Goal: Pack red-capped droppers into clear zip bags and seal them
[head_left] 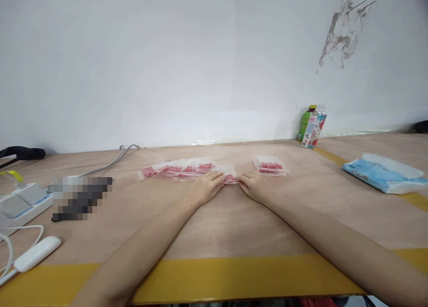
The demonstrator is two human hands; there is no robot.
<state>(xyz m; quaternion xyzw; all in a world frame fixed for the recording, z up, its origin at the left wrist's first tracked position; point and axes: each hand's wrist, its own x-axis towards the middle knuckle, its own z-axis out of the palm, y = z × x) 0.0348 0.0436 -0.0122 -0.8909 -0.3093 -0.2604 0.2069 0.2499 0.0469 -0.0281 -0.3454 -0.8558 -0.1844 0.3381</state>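
A small clear plastic bag (pixel 230 175) with pink pieces inside lies flat on the table between my hands. My left hand (pixel 206 187) covers its left side, fingers bent together over it. At the bag's right edge, the fingertips of my right hand (pixel 256 186) are closed on the film. Left of my left hand, several similar bags (pixel 177 169) overlap in a fanned row. Beyond my right hand, a small stack of the same bags (pixel 271 166) rests by itself. What exactly the pink pieces are is too small to tell.
Bottles or cartons (pixel 313 127) stand against the wall at the back right. A blue tissue pack (pixel 384 173) lies on the right. To the left are a power strip (pixel 30 211), a cable (pixel 107 165) and a white plastic device (pixel 38 253). Yellow tape (pixel 214 278) marks the table's front edge.
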